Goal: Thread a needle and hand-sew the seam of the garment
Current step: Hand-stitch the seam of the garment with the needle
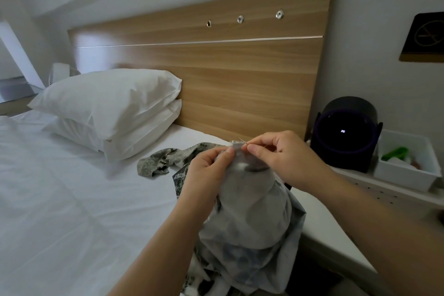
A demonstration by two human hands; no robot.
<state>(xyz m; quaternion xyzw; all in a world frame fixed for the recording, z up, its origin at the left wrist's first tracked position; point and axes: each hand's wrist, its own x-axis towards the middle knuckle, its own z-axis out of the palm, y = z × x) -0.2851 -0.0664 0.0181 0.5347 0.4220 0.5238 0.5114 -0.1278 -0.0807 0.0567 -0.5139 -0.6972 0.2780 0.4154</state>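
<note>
At the bed's (60, 199) right edge, the left hand (209, 164) pinches one garment (252, 214); the right hand (286, 158) pinches one needle (242, 141). Two pillows (108, 94) lie stacked by the headboard (240, 74).

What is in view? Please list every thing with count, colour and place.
bed: one, white sheet, left
headboard: one, light wood, behind the bed
pillows: two, white, stacked on the bed
garment: one, grey-green camouflage, in both hands
needle: one, metal, at the garment's top edge
round device: one, black, right of the headboard
box: one, white, beside the round device
sign: one, dark, upper right
left hand: one, grips the garment
right hand: one, pinches the needle
</note>
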